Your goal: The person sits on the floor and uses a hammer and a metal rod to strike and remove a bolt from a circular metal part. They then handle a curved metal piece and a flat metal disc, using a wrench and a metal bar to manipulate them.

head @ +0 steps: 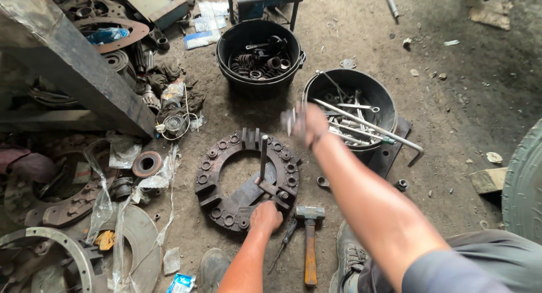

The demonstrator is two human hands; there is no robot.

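A round, dark clutch cover ring (247,179) with several bolts lies flat on the dirt floor. A flat bar crosses it, and a metal socket rod (263,156) stands upright on it. My left hand (265,216) is closed on the ring's near rim. My right hand (307,123) is raised and blurred between the ring and the tool bucket (316,89). Its fingers are closed on a small pale metal piece (289,121). A hammer (309,236) with a wooden handle lies just right of my left hand.
A black bucket of springs and rings (234,41) stands behind the ring. A long bent wrench (389,137) sticks out of the tool bucket. A screwdriver (282,245), a nut (402,184), scrap discs (147,164) and plastic lie around. A steel beam (73,67) slants at left.
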